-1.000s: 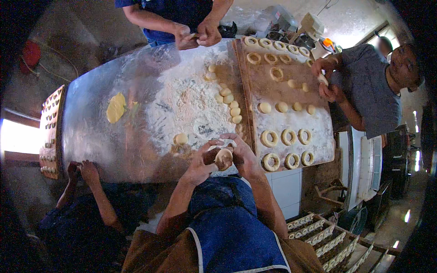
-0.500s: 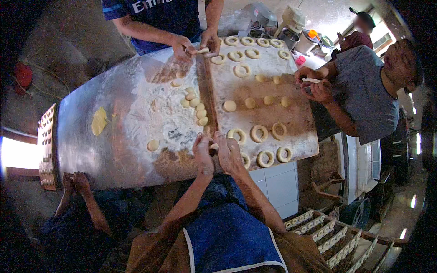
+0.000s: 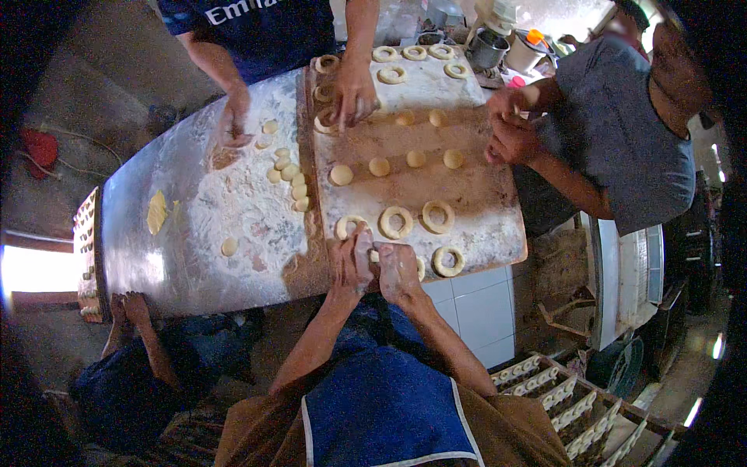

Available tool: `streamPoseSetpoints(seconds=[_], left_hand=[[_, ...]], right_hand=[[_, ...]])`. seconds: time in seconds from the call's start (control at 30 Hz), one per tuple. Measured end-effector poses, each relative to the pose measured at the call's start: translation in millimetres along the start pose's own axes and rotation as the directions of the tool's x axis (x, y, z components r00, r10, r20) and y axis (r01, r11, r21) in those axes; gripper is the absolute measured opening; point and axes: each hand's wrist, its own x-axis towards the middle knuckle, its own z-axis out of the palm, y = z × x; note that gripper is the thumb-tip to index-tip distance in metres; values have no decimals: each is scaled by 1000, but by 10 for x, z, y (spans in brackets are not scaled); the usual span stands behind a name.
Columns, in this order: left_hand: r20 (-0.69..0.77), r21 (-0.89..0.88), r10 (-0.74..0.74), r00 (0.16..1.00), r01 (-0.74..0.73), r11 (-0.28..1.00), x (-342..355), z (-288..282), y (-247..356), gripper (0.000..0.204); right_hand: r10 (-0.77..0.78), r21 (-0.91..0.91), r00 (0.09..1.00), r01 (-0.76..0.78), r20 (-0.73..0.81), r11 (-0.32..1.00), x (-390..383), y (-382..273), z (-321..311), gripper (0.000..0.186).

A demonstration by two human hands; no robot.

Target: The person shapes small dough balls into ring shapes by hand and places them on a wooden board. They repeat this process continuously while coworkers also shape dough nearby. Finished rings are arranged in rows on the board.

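Observation:
My left hand [image 3: 352,263] and my right hand [image 3: 398,274] are close together over the near edge of the floured board [image 3: 486,233]. Both have their fingers closed round a small pale piece of dough [image 3: 375,256], mostly hidden by them. Just beyond my left hand lies a dough ring [image 3: 351,224], and farther right are another ring [image 3: 395,222] and a third [image 3: 438,217]. A dough ring [image 3: 449,262] sits right of my right hand. Round dough pieces, one a flat disc [image 3: 341,174], lie in rows at mid-board.
Dough balls [image 3: 289,172] cluster on the floury metal table [image 3: 187,257], left of the board. A yellow dough lump [image 3: 157,212] is farther left. A co-worker's hand [image 3: 354,95] is over the board's far side; another's hands [image 3: 511,128] are at its right. Racked rings [image 3: 556,393] stand lower right.
The view has shifted, with the board now farther left. My hands remain together round the dough. The co-worker opposite has parted their hands, one now over the board, the other over the floury table.

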Motion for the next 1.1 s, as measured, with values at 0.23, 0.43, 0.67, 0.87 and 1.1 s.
streamPoseSetpoints(seconds=[0.23,0.43,0.67,0.87,1.1], left_hand=[[272,368,149,951,-246,897,4,321,-538,29],[483,-532,-295,824,544,648,-304,982,257,31],[626,-510,-16,779,425,748,-235,1257,-259,29],[642,-67,153,752,-144,987,-296,1399,-61,23],[700,248,170,694,-459,853,-364,1575,49,32]], right_hand=[[-57,34,990,62,-132,997,-187,223,-541,66],[12,-158,983,-41,-181,987,-111,-285,-1013,55],[180,78,915,-163,-362,984,-160,-405,-1287,64],[179,-81,957,-202,-229,976,-312,34,-1498,65],[257,250,925,-188,-280,950,-337,134,-1605,35]])
